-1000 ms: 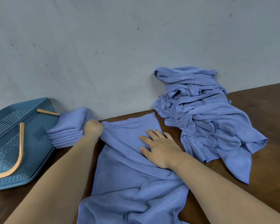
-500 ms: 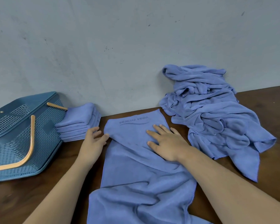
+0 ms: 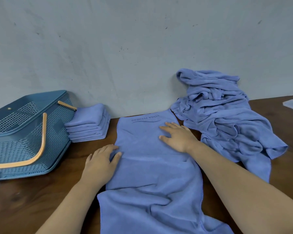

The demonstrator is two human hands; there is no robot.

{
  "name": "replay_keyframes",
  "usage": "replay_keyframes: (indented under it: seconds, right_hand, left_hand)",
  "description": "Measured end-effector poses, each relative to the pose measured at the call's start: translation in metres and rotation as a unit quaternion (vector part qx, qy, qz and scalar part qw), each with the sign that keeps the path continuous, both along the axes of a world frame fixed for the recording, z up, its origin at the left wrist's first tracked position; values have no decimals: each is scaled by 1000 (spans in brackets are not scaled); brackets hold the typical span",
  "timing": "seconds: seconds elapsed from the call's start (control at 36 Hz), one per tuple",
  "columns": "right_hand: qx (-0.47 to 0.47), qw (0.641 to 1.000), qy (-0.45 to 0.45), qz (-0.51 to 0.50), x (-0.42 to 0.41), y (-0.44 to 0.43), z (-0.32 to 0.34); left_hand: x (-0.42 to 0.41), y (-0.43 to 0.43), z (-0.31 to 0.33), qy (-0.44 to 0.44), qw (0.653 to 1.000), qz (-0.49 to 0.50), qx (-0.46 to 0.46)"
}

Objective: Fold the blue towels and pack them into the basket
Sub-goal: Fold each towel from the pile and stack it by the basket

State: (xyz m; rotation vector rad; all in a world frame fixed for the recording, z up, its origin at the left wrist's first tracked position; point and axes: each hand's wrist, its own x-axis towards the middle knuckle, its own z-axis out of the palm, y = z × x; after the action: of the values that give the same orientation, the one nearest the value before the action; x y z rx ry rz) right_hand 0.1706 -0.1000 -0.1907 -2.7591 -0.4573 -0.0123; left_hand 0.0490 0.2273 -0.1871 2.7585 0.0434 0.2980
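One blue towel (image 3: 152, 166) lies spread at centre frame on the tabletop (image 3: 32, 200). Two hands rest flat on it, each grip released: left hand (image 3: 100, 162) at its left edge, right hand (image 3: 178, 135) towards its far end. One folded stack (image 3: 90, 125) sits just beside one basket (image 3: 24, 132), centre left. One crumpled heap (image 3: 227, 119) lies at upper right; the number of towels in it is indeterminable.

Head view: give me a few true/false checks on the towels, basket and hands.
1. The right hand lies flat on the spread towel. True.
2. The folded stack sits inside the basket. False: it stands on the table, just right of the basket.
3. The left hand grips the basket. False: it rests at the spread towel's left edge.
4. A crumpled pile of towels lies right of the spread towel, against the wall. True.
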Motion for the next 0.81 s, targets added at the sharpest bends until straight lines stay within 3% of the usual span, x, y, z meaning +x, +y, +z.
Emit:
replay_keyframes:
  seconds: [0.11, 0.25, 0.33, 0.42, 0.58, 0.75, 0.81]
  right_hand:
    - [152, 988, -34, 2, -13, -3, 9]
    - [410, 908, -79, -30, -55, -16, 19]
    - [485, 873, -54, -18, -95, -26, 22]
    - [475, 879, -28, 8, -134, -35, 23]
    - [372, 926, -28, 48, -201, -57, 16]
    - [337, 936, -66, 79, -260, -77, 15]
    - [316, 941, -64, 98, -278, -82, 15]
  left_hand:
    - [-9, -3, 0, 4, 1000, 15, -14]
    - [-32, 4, 3, 14, 998, 25, -50]
    - [-56, 14, 1, 13, 990, 3, -139]
    - [-82, 20, 1, 1, 976, -20, -215]
    - [-134, 22, 3, -47, 962, -28, -266]
    - [-189, 23, 10, -144, 963, -149, -172]
    - [-206, 21, 15, -138, 956, -208, -151]
